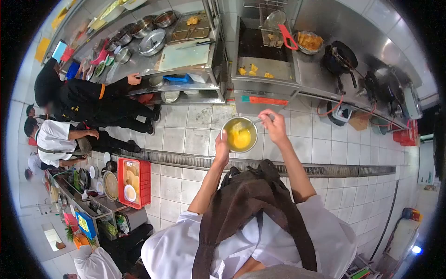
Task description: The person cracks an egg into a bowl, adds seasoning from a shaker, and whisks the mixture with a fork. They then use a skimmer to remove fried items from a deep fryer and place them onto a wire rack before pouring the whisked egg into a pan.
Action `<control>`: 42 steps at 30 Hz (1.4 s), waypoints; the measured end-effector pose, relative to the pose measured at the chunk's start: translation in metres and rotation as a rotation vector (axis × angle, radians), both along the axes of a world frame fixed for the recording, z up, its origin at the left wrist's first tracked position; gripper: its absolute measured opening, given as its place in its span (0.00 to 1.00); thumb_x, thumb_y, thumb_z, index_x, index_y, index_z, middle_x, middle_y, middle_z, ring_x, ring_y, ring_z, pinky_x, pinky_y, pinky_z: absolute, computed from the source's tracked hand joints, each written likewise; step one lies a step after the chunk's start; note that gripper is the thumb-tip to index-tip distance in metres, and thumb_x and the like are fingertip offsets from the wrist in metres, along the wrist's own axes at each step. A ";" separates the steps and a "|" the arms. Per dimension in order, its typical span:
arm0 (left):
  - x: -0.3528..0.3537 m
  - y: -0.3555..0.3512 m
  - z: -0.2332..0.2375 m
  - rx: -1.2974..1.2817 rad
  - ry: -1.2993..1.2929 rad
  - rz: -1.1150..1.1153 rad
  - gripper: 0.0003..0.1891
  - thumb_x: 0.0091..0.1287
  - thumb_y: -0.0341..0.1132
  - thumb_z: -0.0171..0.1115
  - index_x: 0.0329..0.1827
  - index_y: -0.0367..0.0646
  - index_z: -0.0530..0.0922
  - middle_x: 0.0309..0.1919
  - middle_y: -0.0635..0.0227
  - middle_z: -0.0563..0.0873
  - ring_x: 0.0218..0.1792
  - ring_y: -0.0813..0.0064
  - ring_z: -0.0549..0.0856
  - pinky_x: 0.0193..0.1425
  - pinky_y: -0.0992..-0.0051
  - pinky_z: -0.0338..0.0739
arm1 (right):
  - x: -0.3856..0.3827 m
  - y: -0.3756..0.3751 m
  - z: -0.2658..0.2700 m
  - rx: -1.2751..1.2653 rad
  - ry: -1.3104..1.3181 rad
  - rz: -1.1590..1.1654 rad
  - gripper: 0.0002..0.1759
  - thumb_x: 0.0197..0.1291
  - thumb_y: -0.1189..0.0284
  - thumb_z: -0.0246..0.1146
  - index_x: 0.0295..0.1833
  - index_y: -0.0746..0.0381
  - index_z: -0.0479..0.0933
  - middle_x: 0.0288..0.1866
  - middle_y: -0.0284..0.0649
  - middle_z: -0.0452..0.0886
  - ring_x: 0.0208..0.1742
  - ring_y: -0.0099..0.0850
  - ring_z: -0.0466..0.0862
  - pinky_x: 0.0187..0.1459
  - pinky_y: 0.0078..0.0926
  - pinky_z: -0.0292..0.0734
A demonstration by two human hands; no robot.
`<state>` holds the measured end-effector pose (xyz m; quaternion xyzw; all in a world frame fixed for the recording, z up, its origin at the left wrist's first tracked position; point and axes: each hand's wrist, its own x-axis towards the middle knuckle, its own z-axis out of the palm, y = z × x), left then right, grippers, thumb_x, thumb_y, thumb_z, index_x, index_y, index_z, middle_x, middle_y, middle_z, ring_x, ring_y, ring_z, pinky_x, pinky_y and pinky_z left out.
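A round metal bowl (255, 138) with yellow, egg-like liquid (241, 138) is held up in front of my body, above the tiled floor. My left hand (222, 145) grips its left side, thumb near the rim. At the upper right of the bowl, my right hand (273, 124) is closed round the handle of a metal utensil (256, 122). The utensil reaches over the rim into the yellow liquid, which hides its tip.
Ahead stands a fryer (265, 69) with yellow pieces on its ledge. A steel counter with a cutting board (184, 56) is at the upper left, woks (341, 56) at the upper right. Several people stand at left, beyond a red crate (147, 183). A drain (186, 159) crosses the floor.
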<state>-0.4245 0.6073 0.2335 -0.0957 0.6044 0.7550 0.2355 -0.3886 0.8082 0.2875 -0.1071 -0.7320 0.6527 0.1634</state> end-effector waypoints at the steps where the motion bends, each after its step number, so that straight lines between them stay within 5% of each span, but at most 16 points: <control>1: 0.005 0.008 0.002 0.044 0.033 -0.052 0.26 0.72 0.50 0.44 0.59 0.33 0.67 0.49 0.60 0.78 0.47 0.72 0.78 0.49 0.73 0.73 | 0.013 0.011 0.002 -0.001 0.003 -0.008 0.13 0.63 0.67 0.56 0.35 0.66 0.77 0.27 0.32 0.77 0.26 0.18 0.73 0.29 0.17 0.69; 5: 0.017 0.056 -0.006 -0.005 0.114 -0.066 0.27 0.71 0.52 0.45 0.58 0.34 0.67 0.48 0.59 0.78 0.44 0.73 0.80 0.42 0.72 0.77 | 0.058 0.059 -0.009 -0.023 -0.133 0.080 0.12 0.64 0.67 0.56 0.35 0.65 0.76 0.24 0.32 0.75 0.24 0.17 0.72 0.25 0.16 0.66; 7: 0.027 0.085 -0.006 -0.036 0.110 -0.095 0.27 0.72 0.52 0.44 0.58 0.35 0.68 0.47 0.59 0.79 0.43 0.73 0.80 0.39 0.70 0.79 | 0.077 0.080 -0.018 -0.185 0.035 -0.148 0.12 0.65 0.66 0.55 0.36 0.64 0.77 0.23 0.32 0.74 0.22 0.15 0.70 0.23 0.14 0.64; 13: 0.068 0.180 -0.016 -0.025 0.249 -0.196 0.26 0.72 0.53 0.43 0.56 0.36 0.71 0.42 0.64 0.81 0.37 0.76 0.80 0.36 0.74 0.78 | 0.142 0.147 -0.028 -0.197 0.008 -0.294 0.14 0.66 0.66 0.54 0.36 0.64 0.77 0.21 0.31 0.73 0.20 0.15 0.69 0.21 0.13 0.63; 15: 0.084 0.209 -0.031 -0.064 0.294 -0.245 0.26 0.72 0.52 0.43 0.56 0.36 0.71 0.42 0.65 0.81 0.36 0.77 0.79 0.38 0.75 0.76 | 0.166 0.173 -0.031 -0.230 -0.006 -0.335 0.14 0.66 0.65 0.53 0.36 0.64 0.78 0.21 0.31 0.73 0.20 0.15 0.69 0.21 0.13 0.63; 17: 0.101 0.238 -0.022 -0.027 0.039 -0.269 0.23 0.74 0.46 0.42 0.57 0.33 0.70 0.45 0.61 0.80 0.43 0.75 0.77 0.48 0.73 0.74 | 0.196 0.201 -0.034 -0.248 -0.016 -0.424 0.14 0.66 0.65 0.53 0.36 0.64 0.78 0.21 0.31 0.73 0.20 0.15 0.69 0.21 0.14 0.63; 20: 0.120 0.286 -0.033 0.054 0.209 -0.351 0.24 0.73 0.49 0.43 0.57 0.35 0.70 0.46 0.62 0.80 0.45 0.72 0.80 0.49 0.69 0.76 | 0.219 0.234 -0.043 -0.094 -0.070 -0.409 0.15 0.66 0.65 0.53 0.36 0.64 0.78 0.20 0.31 0.73 0.19 0.15 0.68 0.20 0.14 0.62; 22: 0.141 0.314 -0.023 0.062 0.160 -0.382 0.24 0.73 0.48 0.43 0.58 0.35 0.70 0.47 0.61 0.80 0.46 0.72 0.79 0.50 0.69 0.75 | 0.239 0.242 -0.043 -0.221 0.140 -0.584 0.15 0.66 0.64 0.54 0.35 0.65 0.78 0.21 0.32 0.73 0.19 0.16 0.69 0.20 0.14 0.62; 26: 0.162 0.360 -0.018 0.018 0.120 -0.438 0.24 0.73 0.48 0.42 0.59 0.34 0.69 0.51 0.59 0.78 0.49 0.70 0.78 0.53 0.70 0.73 | 0.285 0.283 -0.042 -0.297 0.030 -0.502 0.15 0.66 0.65 0.54 0.35 0.66 0.78 0.21 0.32 0.74 0.19 0.16 0.69 0.20 0.14 0.62; 31: 0.183 0.416 -0.015 0.035 0.211 -0.579 0.23 0.74 0.44 0.42 0.61 0.34 0.68 0.50 0.59 0.79 0.49 0.70 0.78 0.55 0.71 0.71 | 0.313 0.319 -0.049 -0.336 0.156 -0.790 0.14 0.65 0.65 0.56 0.34 0.65 0.78 0.20 0.31 0.72 0.19 0.15 0.68 0.20 0.14 0.61; 34: 0.193 0.452 -0.029 -0.124 0.326 -0.636 0.23 0.73 0.44 0.43 0.60 0.34 0.69 0.47 0.56 0.80 0.49 0.68 0.79 0.55 0.69 0.72 | 0.332 0.350 -0.051 -0.216 -0.057 -0.744 0.13 0.65 0.67 0.54 0.34 0.64 0.78 0.20 0.31 0.74 0.19 0.16 0.68 0.19 0.14 0.62; 35: 0.184 0.468 -0.066 -0.208 0.249 -0.720 0.23 0.72 0.46 0.45 0.58 0.34 0.71 0.47 0.56 0.81 0.49 0.68 0.80 0.54 0.68 0.73 | 0.334 0.361 -0.066 -0.126 -0.008 -0.854 0.13 0.65 0.66 0.55 0.34 0.64 0.78 0.21 0.31 0.74 0.19 0.16 0.68 0.20 0.15 0.62; 36: 0.197 0.477 -0.025 -0.148 0.105 -0.664 0.24 0.72 0.47 0.45 0.57 0.35 0.72 0.46 0.58 0.81 0.46 0.68 0.80 0.52 0.69 0.73 | 0.331 0.368 -0.070 -0.291 0.054 -1.012 0.13 0.65 0.65 0.55 0.35 0.63 0.78 0.21 0.31 0.74 0.19 0.17 0.68 0.19 0.15 0.62; 37: 0.197 0.489 -0.016 -0.242 0.264 -0.729 0.23 0.72 0.47 0.45 0.56 0.35 0.72 0.44 0.59 0.81 0.43 0.70 0.79 0.50 0.71 0.73 | 0.334 0.378 -0.063 -0.102 0.053 -1.007 0.12 0.65 0.66 0.55 0.36 0.64 0.77 0.21 0.32 0.73 0.18 0.17 0.68 0.19 0.16 0.61; 38: 0.200 0.503 -0.023 -0.096 0.354 -0.714 0.22 0.72 0.47 0.45 0.57 0.36 0.72 0.43 0.61 0.82 0.42 0.73 0.78 0.49 0.73 0.72 | 0.336 0.393 -0.057 -0.198 0.014 -0.909 0.12 0.65 0.68 0.54 0.35 0.64 0.77 0.20 0.31 0.72 0.18 0.17 0.67 0.18 0.16 0.60; 42: 0.215 0.569 -0.038 -0.028 0.279 -0.663 0.23 0.73 0.46 0.43 0.58 0.35 0.71 0.44 0.57 0.81 0.45 0.69 0.78 0.54 0.72 0.70 | 0.342 0.448 -0.062 -0.223 0.032 -0.880 0.12 0.66 0.69 0.53 0.36 0.66 0.76 0.20 0.31 0.71 0.18 0.17 0.67 0.19 0.16 0.60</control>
